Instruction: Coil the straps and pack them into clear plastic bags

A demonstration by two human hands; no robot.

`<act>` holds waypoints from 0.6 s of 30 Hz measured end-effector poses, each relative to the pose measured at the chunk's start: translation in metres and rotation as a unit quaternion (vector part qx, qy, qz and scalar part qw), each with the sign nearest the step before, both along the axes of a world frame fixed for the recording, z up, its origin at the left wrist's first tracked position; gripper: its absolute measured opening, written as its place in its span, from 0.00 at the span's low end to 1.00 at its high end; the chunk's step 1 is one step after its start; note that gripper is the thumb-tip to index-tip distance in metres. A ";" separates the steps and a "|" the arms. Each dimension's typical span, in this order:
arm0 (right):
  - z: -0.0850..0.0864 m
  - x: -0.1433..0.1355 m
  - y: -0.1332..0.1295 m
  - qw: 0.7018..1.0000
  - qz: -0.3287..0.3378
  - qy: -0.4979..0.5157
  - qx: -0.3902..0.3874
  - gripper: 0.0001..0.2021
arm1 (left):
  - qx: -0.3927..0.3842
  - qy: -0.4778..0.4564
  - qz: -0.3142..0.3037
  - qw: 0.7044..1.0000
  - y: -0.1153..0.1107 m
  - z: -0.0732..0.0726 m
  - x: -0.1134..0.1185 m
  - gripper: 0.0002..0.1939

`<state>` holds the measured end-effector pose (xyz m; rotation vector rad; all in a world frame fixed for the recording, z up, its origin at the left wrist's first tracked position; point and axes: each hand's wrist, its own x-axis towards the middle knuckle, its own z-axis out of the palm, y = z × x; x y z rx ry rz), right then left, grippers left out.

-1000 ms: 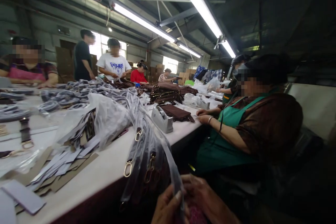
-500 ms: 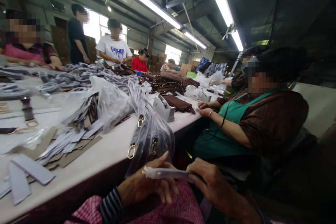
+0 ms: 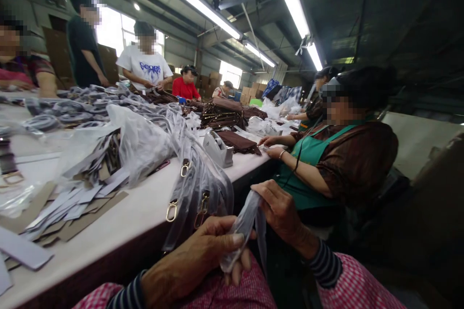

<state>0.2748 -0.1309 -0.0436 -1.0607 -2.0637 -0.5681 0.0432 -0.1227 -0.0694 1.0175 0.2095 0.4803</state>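
My left hand (image 3: 203, 253) grips the lower end of a clear plastic-wrapped strip (image 3: 243, 226) in front of my lap. The upper end of the strip is pinched by my right hand (image 3: 279, 212), so it runs slanted between the two hands. To the left, several plastic-bagged straps with gold buckles (image 3: 188, 188) hang over the edge of the white table (image 3: 137, 222).
Grey card strips (image 3: 72, 203) and bagged straps (image 3: 137, 145) lie piled on the table. A tape dispenser (image 3: 217, 148) and brown pieces (image 3: 237, 141) sit further along. A person in a green apron (image 3: 326, 159) sits close on my right; other people work around the table's far side.
The strip lay level between my hands; now my right hand has risen and the strip slants upward. The view has shifted slightly to the right.
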 end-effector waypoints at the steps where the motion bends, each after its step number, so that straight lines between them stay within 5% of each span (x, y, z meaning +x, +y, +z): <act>1: -0.005 -0.003 0.004 0.999 0.003 0.037 -0.019 0.10 | 0.003 -0.006 0.006 1.000 -0.002 0.003 0.000 0.14; 7: -0.028 -0.019 0.014 0.934 0.027 0.263 -0.240 0.11 | 0.063 -0.008 0.045 0.997 0.003 0.013 0.008 0.14; 13: -0.052 -0.030 0.015 0.854 0.094 0.389 -0.333 0.19 | 0.069 -0.007 0.120 0.990 0.013 0.023 0.010 0.17; 18: -0.058 -0.018 0.018 0.894 0.062 0.347 -0.276 0.19 | 0.053 0.031 0.133 0.989 0.028 0.003 0.007 0.28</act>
